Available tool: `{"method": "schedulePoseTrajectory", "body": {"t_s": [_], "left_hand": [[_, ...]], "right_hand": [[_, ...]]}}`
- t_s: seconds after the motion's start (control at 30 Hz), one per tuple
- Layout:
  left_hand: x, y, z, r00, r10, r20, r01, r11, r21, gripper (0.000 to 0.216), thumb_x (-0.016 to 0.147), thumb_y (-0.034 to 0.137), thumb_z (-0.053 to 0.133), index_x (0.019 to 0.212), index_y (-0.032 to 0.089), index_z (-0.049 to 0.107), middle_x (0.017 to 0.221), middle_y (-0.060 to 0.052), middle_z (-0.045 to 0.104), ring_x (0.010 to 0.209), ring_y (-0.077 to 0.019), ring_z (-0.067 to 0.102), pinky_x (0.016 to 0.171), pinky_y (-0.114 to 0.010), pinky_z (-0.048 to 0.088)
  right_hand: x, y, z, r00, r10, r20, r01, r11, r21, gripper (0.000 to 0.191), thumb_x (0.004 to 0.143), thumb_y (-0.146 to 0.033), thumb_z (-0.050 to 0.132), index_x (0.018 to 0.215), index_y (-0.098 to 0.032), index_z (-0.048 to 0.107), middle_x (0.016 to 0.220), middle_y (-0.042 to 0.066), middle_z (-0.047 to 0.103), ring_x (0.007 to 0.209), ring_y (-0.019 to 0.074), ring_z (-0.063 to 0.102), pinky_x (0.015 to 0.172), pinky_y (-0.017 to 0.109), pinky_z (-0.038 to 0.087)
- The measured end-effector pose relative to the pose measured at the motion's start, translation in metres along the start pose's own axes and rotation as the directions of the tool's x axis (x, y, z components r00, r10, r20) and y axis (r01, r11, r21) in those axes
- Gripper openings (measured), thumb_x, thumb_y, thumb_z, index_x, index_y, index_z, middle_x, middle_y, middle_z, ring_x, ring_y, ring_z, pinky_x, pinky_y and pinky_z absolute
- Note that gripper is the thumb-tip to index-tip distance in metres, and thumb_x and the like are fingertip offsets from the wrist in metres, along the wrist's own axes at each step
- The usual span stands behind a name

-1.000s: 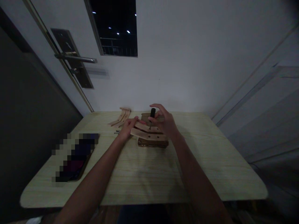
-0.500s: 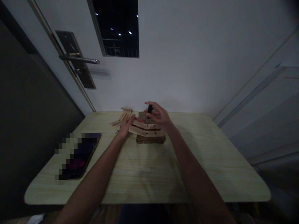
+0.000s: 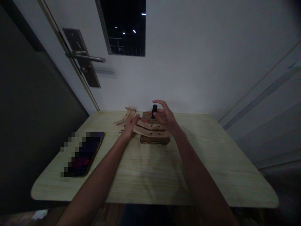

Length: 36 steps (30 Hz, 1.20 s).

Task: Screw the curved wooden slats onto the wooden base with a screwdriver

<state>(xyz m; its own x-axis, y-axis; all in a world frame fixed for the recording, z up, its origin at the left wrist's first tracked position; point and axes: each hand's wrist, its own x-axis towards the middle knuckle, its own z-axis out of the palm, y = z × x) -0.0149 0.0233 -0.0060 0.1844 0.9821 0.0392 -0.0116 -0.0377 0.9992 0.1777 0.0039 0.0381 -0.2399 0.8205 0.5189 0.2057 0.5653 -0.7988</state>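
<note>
Gripped screwdriver [image 3: 154, 111] by its black handle in right hand [image 3: 167, 118], pinched between thumb and fingers, with one finger raised and curved clear above handle top. Held tool nearly upright, top leaning slightly to the right, thin shaft directed down at a hole in the farther of two bent pale strips [image 3: 154, 134]. Could not tell depth of tip in hole. Positioned right hand over right part of farther strip, partly covering it, with forearm reaching forward and inward from lower right. Grasped left ends of strips in left hand [image 3: 129, 128], thumb uppermost and pointing away from body, remaining fingers largely hidden. Extended left forearm forward and inward from lower left, low over wood-grain table [image 3: 207, 179]. Supported strips across brown block [image 3: 155, 140] at far middle of table, left ends projecting past block edge, with two dark holes showing in nearer strip. Observed small metal parts [image 3: 121, 131] just left of left hand. Located similar bent pale piece [image 3: 127, 116] beyond left hand, near far table edge. Noted phone [image 3: 86, 157], partly masked by pixel blocks, at left of table, well apart from both hands. Observed white door [image 3: 192, 62] beyond table, fitted with metal lever handle [image 3: 91, 58] and dark window [image 3: 127, 25].
</note>
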Motion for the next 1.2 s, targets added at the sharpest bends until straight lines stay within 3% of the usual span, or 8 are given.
{"method": "schedulePoseTrajectory", "body": {"t_s": [0.2, 0.5, 0.73, 0.93, 1.1, 1.2], "left_hand": [[-0.001, 0.003, 0.0, 1.0, 0.011, -0.005, -0.01, 1.0, 0.028, 0.063, 0.082, 0.069, 0.047, 0.081, 0.012, 0.075, 0.072, -0.011, 0.074, 0.061, -0.0211, 0.066, 0.061, -0.031, 0.049], [0.001, -0.001, 0.0, 0.999, 0.018, -0.028, -0.018, 1.0, 0.002, 0.06, 0.082, 0.067, 0.048, 0.078, 0.013, 0.074, 0.068, -0.011, 0.073, 0.062, -0.022, 0.067, 0.062, -0.032, 0.05], [0.0, -0.001, 0.001, 0.999, 0.027, -0.032, -0.027, 1.0, -0.007, 0.06, 0.082, 0.066, 0.05, 0.079, 0.012, 0.074, 0.073, -0.013, 0.074, 0.066, -0.0231, 0.068, 0.066, -0.033, 0.051], [-0.001, 0.001, 0.001, 0.999, 0.017, -0.04, -0.016, 1.0, 0.015, 0.057, 0.081, 0.066, 0.05, 0.075, 0.014, 0.073, 0.065, -0.009, 0.071, 0.063, -0.0224, 0.067, 0.064, -0.032, 0.05], [0.0, 0.0, 0.001, 1.0, 0.015, -0.027, -0.015, 1.0, 0.003, 0.059, 0.08, 0.068, 0.05, 0.077, 0.014, 0.073, 0.069, -0.01, 0.073, 0.066, -0.0232, 0.068, 0.066, -0.032, 0.051], [0.0, -0.001, 0.002, 0.999, 0.008, -0.031, -0.008, 1.0, -0.01, 0.06, 0.08, 0.068, 0.05, 0.078, 0.013, 0.073, 0.07, -0.011, 0.073, 0.064, -0.0227, 0.068, 0.065, -0.032, 0.051]], "right_hand": [[0.001, -0.004, 0.002, 0.998, -0.043, -0.048, 0.037, 0.99, -0.135, 0.036, 0.085, -0.031, 0.065, 0.121, -0.026, 0.062, 0.086, 0.0, 0.07, 0.079, 0.0148, 0.067, 0.084, 0.033, 0.057], [0.003, 0.003, 0.002, 0.999, -0.035, 0.037, 0.032, 0.997, 0.074, 0.042, 0.091, -0.039, 0.052, 0.131, -0.023, 0.055, 0.122, 0.008, 0.067, 0.108, 0.0174, 0.067, 0.099, 0.036, 0.053], [0.001, -0.001, 0.0, 0.999, -0.053, 0.008, 0.054, 0.997, -0.06, 0.038, 0.092, -0.038, 0.053, 0.128, -0.027, 0.057, 0.12, 0.004, 0.066, 0.101, 0.0163, 0.068, 0.094, 0.033, 0.055], [0.0, -0.008, 0.001, 1.0, -0.007, -0.031, 0.002, 0.988, -0.158, 0.038, 0.087, -0.033, 0.062, 0.124, -0.028, 0.061, 0.11, 0.002, 0.069, 0.085, 0.0157, 0.068, 0.088, 0.034, 0.057], [-0.001, -0.005, 0.002, 0.999, -0.052, 0.017, 0.052, 0.998, -0.038, 0.04, 0.09, -0.032, 0.053, 0.13, -0.026, 0.056, 0.131, 0.005, 0.062, 0.113, 0.0184, 0.063, 0.101, 0.038, 0.052], [0.0, -0.002, 0.002, 0.998, -0.059, 0.031, 0.059, 0.998, 0.011, 0.04, 0.091, -0.033, 0.052, 0.13, -0.024, 0.056, 0.126, 0.005, 0.065, 0.11, 0.0173, 0.065, 0.102, 0.038, 0.052]]}}
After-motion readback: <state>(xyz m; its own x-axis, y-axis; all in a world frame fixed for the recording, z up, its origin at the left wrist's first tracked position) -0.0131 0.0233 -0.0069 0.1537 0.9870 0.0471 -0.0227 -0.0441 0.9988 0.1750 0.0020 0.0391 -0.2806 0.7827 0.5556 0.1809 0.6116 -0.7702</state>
